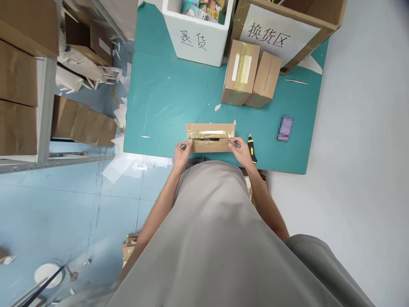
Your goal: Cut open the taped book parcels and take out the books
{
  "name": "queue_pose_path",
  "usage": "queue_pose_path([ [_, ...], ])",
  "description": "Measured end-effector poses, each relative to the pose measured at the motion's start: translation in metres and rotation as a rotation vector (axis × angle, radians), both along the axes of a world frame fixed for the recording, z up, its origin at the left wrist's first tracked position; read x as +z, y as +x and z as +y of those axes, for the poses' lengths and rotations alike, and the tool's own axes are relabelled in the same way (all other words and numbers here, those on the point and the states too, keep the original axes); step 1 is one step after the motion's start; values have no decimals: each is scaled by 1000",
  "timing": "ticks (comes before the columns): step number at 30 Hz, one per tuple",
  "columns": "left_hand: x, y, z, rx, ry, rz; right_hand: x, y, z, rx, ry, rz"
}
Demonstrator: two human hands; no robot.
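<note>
- A small cardboard box lay at the near edge of the green tabletop, close against the person's shirt, its top parted along a dark slit.
- The left hand had thumb and fingertips drawn narrow on the box's left end, beside the slit.
- The right hand pinched the right end likewise, thumb and finger close together.
- The box looked light and fairly stiff, though its flaps would probably bend easily; the glossy packing tape might feel slippery.
- The flap edges near both corners seemed the surest hold; whether the contents were fragile could not be told.
- A utility knife lay just beside the right hand.
</note>
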State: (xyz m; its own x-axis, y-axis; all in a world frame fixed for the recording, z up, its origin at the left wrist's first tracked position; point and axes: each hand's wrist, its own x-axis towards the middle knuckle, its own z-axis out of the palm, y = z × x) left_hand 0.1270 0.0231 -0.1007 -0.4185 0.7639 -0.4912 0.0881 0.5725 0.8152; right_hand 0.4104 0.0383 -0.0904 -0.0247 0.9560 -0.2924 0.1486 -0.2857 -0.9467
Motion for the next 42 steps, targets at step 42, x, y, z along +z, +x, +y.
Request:
queue_pose_path([
  [42, 104, 41, 52, -1079, 359, 762, -64, 55, -3, -201, -68, -733],
])
